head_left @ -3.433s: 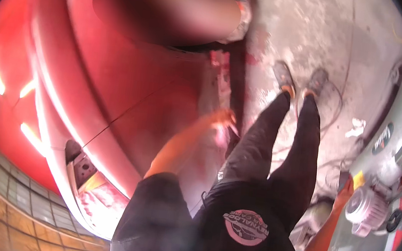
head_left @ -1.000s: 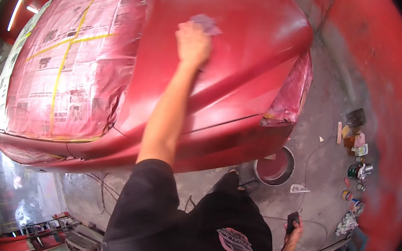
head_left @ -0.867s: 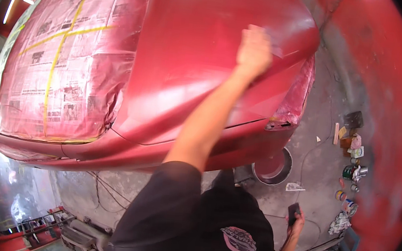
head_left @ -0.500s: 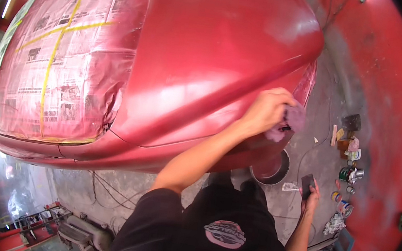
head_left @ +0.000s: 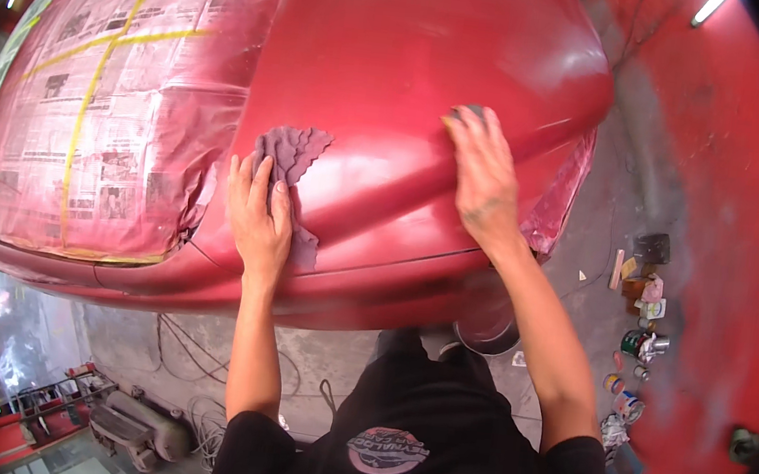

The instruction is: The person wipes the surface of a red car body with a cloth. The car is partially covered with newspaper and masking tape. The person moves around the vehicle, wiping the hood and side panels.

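My left hand (head_left: pixel 259 228) rests on the red car hood (head_left: pixel 370 77), close to the masked windshield. Under its fingers is a crumpled purple-grey cloth (head_left: pixel 293 154), pressed against the paint. Farther right, my right hand (head_left: pixel 484 179) lies along the hood with its fingers pointing away from me. A dark sanding block (head_left: pixel 472 112) shows at its fingertips, against the hood surface; most of the block is hidden by the hand.
Newspaper masking (head_left: pixel 144 126) with yellow tape (head_left: pixel 97 83) covers the glass at left. A bucket (head_left: pixel 488 329) stands on the floor by the car. Cans (head_left: pixel 627 406) line the red wall (head_left: pixel 709 303). A grey tank (head_left: pixel 142 430) and hoses lie at lower left.
My left hand has carried the cloth from the hood's front right corner leftward toward the windshield. My right hand has risen from beside my body onto the hood with the sanding block.
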